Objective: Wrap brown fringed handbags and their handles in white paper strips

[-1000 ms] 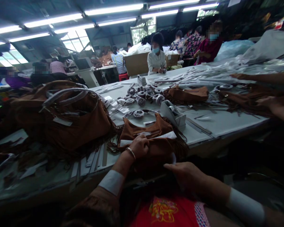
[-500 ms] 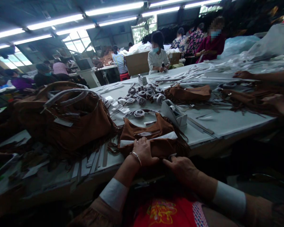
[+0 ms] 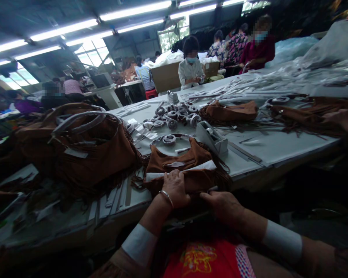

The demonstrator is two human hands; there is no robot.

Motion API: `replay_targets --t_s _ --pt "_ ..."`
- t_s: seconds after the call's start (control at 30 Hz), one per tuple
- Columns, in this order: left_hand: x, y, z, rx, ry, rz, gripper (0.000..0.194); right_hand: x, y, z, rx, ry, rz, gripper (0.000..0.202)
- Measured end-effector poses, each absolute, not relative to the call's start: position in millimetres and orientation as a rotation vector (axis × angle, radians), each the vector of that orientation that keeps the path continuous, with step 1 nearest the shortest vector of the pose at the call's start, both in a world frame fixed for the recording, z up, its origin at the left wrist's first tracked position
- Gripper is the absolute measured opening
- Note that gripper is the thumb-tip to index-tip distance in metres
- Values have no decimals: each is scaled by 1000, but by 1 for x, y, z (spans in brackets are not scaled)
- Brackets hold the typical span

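In front of me, at the table's near edge, lies a brown fringed handbag with a zip across it. A white strip lies along its folded front panel. My left hand, with a bracelet at the wrist, is closed over that panel, its fingers pressed on the brown material. At the bag's lower right edge my right hand is closed in a pinch on the material. Something small and pale shows by its fingertips; I cannot make out what it is.
A grey tape dispenser stands just behind the bag. Larger brown bags crowd the left side. Wrapped coiled straps and another brown bag lie farther back. A co-worker's hand is at the right edge.
My hands keep their hold on the bag, with hardly any movement. At the far right, one of the co-worker's arms has left the view. The view has shifted slightly.
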State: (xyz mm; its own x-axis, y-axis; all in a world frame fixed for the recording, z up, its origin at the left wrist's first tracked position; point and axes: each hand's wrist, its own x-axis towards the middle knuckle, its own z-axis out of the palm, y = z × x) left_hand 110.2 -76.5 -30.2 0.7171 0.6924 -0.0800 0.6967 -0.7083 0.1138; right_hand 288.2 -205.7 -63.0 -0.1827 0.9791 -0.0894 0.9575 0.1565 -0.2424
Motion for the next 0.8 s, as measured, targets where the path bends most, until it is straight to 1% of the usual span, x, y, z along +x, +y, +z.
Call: replay_targets --t_s 0.2,0.43,0.5,0.57,0.67,0.73,0.8 --pt "110 -76 -31 2822 1124 -101 65 290 -206 -65 -1933 -2298 405 48" --pt "108 -63 -20 2855 952 -192 52 295 -206 -73 -1803 -2277 423 54" --pt "108 -58 -17 2843 909 -217 52 296 -207 -72 -1713 -2265 406 52" --pt "108 -53 -15 2813 860 -220 55 294 -209 -70 -1607 -2251 360 47" --pt "107 -48 -12 2764 816 -216 57 283 -213 -64 -1426 -2251 318 29" --pt "106 -45 -12 2756 795 -214 55 270 -214 -59 -1289 -2293 339 13" --pt "105 -41 -13 2746 782 -198 49 255 -213 -55 -1170 -2356 364 5"
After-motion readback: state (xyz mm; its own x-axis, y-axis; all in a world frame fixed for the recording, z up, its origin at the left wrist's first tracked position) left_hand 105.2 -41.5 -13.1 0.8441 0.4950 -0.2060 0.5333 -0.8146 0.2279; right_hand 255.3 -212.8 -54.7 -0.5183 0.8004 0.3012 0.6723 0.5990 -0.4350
